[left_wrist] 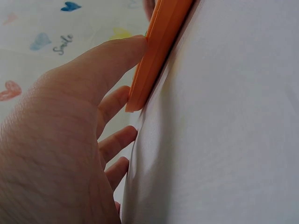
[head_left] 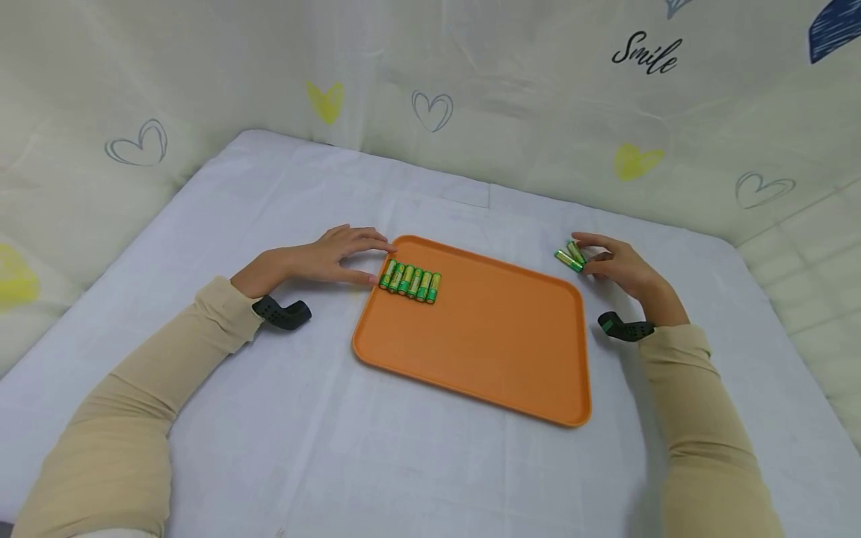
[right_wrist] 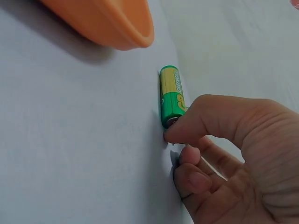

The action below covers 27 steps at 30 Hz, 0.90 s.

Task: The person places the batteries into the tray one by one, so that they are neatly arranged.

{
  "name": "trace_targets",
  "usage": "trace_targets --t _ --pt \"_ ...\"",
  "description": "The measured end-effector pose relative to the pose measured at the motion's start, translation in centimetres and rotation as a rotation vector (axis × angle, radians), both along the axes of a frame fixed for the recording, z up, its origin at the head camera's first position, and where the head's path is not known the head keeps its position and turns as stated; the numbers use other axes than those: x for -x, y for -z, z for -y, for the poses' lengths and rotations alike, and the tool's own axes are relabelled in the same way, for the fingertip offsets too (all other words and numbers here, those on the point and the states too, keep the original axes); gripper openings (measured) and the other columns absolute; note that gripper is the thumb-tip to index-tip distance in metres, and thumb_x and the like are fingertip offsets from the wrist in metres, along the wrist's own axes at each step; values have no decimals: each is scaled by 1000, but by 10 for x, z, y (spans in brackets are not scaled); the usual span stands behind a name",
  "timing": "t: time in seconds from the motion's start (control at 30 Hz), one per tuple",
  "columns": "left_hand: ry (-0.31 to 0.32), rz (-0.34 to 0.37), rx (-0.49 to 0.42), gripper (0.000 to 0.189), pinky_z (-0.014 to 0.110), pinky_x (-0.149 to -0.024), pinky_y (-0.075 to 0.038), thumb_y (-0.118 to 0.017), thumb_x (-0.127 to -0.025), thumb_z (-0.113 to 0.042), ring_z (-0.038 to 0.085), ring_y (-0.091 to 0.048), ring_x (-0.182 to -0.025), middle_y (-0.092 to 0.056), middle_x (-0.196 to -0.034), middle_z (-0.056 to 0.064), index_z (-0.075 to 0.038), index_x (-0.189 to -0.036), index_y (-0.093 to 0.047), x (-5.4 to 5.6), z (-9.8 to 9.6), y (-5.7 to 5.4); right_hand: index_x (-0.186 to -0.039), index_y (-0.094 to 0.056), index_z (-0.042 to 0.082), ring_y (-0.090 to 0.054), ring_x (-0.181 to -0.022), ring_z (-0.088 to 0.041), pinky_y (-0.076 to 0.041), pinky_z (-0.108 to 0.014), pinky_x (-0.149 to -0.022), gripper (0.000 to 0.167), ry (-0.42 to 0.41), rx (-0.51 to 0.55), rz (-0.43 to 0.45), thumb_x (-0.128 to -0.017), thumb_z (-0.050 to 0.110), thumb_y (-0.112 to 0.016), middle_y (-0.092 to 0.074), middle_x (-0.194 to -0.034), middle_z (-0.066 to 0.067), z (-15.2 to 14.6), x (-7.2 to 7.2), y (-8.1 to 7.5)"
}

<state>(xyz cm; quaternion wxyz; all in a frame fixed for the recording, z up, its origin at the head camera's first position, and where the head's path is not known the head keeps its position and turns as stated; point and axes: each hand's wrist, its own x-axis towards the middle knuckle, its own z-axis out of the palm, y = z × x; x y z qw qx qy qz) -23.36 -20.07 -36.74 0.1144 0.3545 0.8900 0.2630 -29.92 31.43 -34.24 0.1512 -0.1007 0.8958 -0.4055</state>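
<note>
An orange tray [head_left: 484,336] holds several green and yellow batteries [head_left: 410,282], side by side in a row at its upper left. My left hand [head_left: 329,254] is at the tray's left edge with thumb and fingers spread; in the left wrist view the thumb tip meets the rim [left_wrist: 156,60]. Past the tray's right side, two more batteries lie on the cloth, one [head_left: 568,261] in front of the other [head_left: 576,252]. My right hand [head_left: 622,267] pinches the rear one end to end between index finger and thumb. The front battery [right_wrist: 172,95] lies beside the thumb tip.
A white cloth [head_left: 417,463] covers the table. Behind it hangs a pale curtain [head_left: 518,97] printed with hearts and lettering. Each wrist wears a black device, the left one [head_left: 282,314] and the right one [head_left: 625,327] both close above the cloth.
</note>
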Motion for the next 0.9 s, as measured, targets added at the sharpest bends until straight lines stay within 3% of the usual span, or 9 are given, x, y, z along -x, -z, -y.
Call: trace_targets --t 0.17,0.43,0.67,0.9 --pt "0 -2 -1 63 57 -116 1 -63 -93 -44 28 -17 -146 -36 -150 5 -24 -148 -41 0 0 0 -147 -42 7 -49 -84 -5 -43 -20 -70 58 -11 -46 -10 -94 7 -62 -43 -138 -8 0 0 0" --pt "-5 4 5 63 56 -116 2 -63 -93 -44 29 -17 -146 -36 -150 6 -23 -148 -41 -1 -1 -1 -144 -45 6 -51 -73 -10 -43 -22 -65 59 29 -36 3 -89 7 -68 -55 -94 4 -1 -3 -1" --pt "-3 -3 6 63 56 -116 1 -63 -93 -44 28 -18 -145 -37 -149 5 -23 -148 -42 0 0 1 -144 -44 7 -51 -75 -8 -45 -22 -67 61 62 -67 0 -89 10 -70 -55 -90 5 -1 -6 0" --pt "-6 -1 13 63 56 -116 2 -63 -93 -45 27 -18 -145 -36 -149 4 -24 -148 -41 1 -1 0 -144 -45 5 -52 -74 -5 -45 -22 -66 62 97 -30 -17 -89 8 -71 -58 -84 8 -1 -9 2"
